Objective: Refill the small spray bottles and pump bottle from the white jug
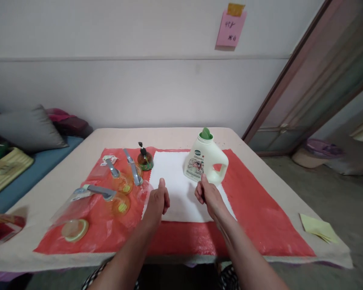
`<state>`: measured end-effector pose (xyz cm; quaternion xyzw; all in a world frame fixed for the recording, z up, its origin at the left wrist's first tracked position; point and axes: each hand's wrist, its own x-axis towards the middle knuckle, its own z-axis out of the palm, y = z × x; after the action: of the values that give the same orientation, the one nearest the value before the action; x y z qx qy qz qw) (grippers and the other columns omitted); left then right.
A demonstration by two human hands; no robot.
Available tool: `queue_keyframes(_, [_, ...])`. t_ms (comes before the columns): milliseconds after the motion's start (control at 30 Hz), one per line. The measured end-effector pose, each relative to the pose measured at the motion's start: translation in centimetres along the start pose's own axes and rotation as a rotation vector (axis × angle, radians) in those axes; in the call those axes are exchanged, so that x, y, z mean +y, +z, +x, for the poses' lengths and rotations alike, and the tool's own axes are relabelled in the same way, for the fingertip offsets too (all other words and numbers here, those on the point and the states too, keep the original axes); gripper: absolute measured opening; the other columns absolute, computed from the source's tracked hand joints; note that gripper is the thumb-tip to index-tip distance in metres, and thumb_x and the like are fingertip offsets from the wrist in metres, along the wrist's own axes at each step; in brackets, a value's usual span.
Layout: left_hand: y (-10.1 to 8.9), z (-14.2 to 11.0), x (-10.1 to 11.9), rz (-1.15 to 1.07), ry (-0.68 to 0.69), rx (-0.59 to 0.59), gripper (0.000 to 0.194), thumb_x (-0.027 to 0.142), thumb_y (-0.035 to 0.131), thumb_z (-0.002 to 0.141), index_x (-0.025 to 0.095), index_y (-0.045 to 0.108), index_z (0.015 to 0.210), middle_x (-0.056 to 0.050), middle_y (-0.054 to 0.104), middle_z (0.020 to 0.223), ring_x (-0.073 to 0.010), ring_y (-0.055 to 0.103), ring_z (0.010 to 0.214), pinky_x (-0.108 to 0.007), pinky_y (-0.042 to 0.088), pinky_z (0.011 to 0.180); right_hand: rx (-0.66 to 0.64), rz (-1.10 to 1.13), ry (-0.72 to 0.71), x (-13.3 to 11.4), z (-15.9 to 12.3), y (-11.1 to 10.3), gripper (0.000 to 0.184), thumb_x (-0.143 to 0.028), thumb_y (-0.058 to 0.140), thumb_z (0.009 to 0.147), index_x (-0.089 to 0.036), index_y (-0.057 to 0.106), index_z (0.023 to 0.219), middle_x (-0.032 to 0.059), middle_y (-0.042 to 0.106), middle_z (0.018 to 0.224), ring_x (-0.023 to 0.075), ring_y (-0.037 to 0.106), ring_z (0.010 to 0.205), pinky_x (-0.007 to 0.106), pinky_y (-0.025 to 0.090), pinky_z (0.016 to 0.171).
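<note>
My left hand (160, 198) is over the left part of a white cloth (178, 201), its fingers curled into a fist and its thumb pointing up. In the same thumb-up fist, my right hand (208, 194) is just in front of a cream detergent jug (196, 155). Neither hand shows anything in its grip. The jug stands upright at the cloth's right side, with green at its open mouth. A small brown pump bottle (145, 160) is at the cloth's back left corner. Clear orange-tinted containers with grey handles (120, 203) lie left of my left hand.
Red plastic sheeting (254, 213) lies under the cloth on a beige-covered table (290, 193). A round lidded container (75, 230) is at front left, yellow notes (317, 227) at the right edge. Behind are a wall and a pink note (230, 28).
</note>
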<state>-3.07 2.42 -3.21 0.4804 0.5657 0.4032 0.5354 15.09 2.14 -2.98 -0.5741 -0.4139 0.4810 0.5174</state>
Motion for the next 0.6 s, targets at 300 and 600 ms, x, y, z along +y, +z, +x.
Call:
queue_keyframes(300, [-4.5,-1.9,0.5,0.122,0.223,0.511,0.045,0.062,0.054,0.086,0.023,0.047,0.065,0.005,0.046,0.061,-0.0120,0.047,0.061,-0.026,0.039,0.060,0.624,-0.146,-0.274,-0.5,1.6,-5.0,0.046,-0.062,0.051,0.089,-0.022,0.056,0.067,-0.0031,0.051,0.060,0.0150,0.047,0.062,0.030,0.036,0.062])
queue_keyframes(600, [-3.9,-1.1,-1.4,0.214,0.317,0.735,0.063,0.042,0.071,0.075,0.022,0.045,0.129,-0.015,0.054,0.139,-0.0303,0.049,0.134,-0.046,0.039,0.111,0.695,-0.254,-0.281,1.2,5.1,-9.3,0.065,-0.040,0.064,0.074,-0.023,0.048,0.134,0.0139,0.051,0.143,0.0302,0.050,0.127,0.047,0.039,0.105])
